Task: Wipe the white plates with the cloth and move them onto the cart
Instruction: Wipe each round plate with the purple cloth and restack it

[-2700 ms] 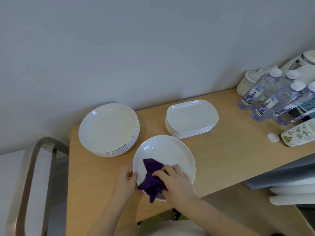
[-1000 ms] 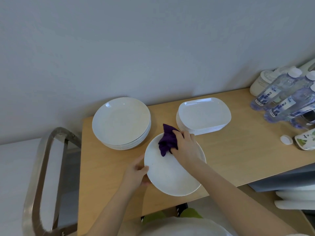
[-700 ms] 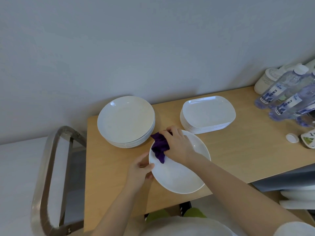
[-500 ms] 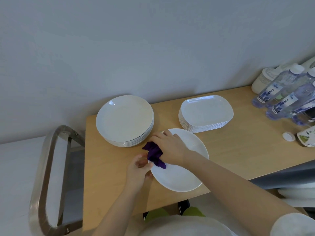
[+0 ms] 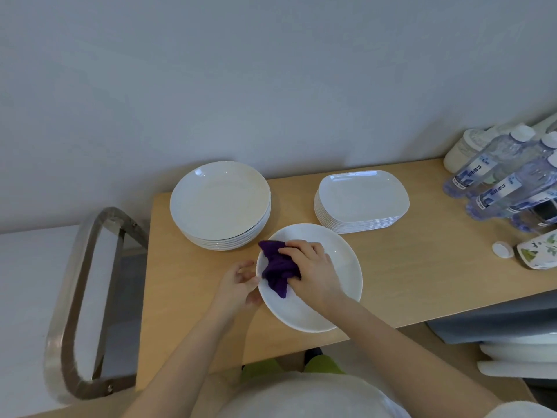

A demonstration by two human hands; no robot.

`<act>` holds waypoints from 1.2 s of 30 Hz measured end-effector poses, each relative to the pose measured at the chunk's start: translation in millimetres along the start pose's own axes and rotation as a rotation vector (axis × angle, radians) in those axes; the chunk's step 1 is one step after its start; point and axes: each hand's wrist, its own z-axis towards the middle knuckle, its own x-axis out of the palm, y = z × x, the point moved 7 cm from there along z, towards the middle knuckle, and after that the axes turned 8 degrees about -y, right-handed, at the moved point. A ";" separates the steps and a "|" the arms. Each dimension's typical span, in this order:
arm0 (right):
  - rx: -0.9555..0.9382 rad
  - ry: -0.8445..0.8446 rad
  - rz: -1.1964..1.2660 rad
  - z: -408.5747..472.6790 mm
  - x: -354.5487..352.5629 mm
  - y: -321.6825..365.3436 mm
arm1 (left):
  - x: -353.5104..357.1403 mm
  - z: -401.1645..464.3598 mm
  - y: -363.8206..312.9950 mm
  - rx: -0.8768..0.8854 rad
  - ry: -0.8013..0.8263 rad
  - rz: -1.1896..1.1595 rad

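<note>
A single round white plate (image 5: 343,267) lies near the front edge of the wooden table (image 5: 407,267). My right hand (image 5: 313,268) grips a bunched purple cloth (image 5: 277,268) and presses it on the plate's left part. My left hand (image 5: 239,285) holds the plate's left rim with its fingers. Behind stand a stack of round white plates (image 5: 220,203) at the left and a stack of squarish white plates (image 5: 361,199) at the right.
A steel cart handle (image 5: 75,297) stands left of the table. Several water bottles (image 5: 509,182), a white jar (image 5: 459,150), a loose bottle cap (image 5: 502,249) and a floral packet (image 5: 539,251) crowd the table's right end.
My right hand swept the cloth from the plate's near side to its far edge, then round to the left side. The left hand stayed on the left rim. The view drifted slightly.
</note>
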 end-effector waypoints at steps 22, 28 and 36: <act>-0.023 0.117 0.008 -43.4 10.0 20.6 | 19.9 14.4 -40.2 0.187 -0.044 0.459; 0.076 -0.018 -0.187 -70.5 -22.5 -15.3 | 25.8 17.6 -33.9 0.323 -0.019 0.633; 0.321 -0.103 -0.314 -40.9 -34.2 -54.5 | 23.2 15.7 -31.6 0.265 -0.004 0.542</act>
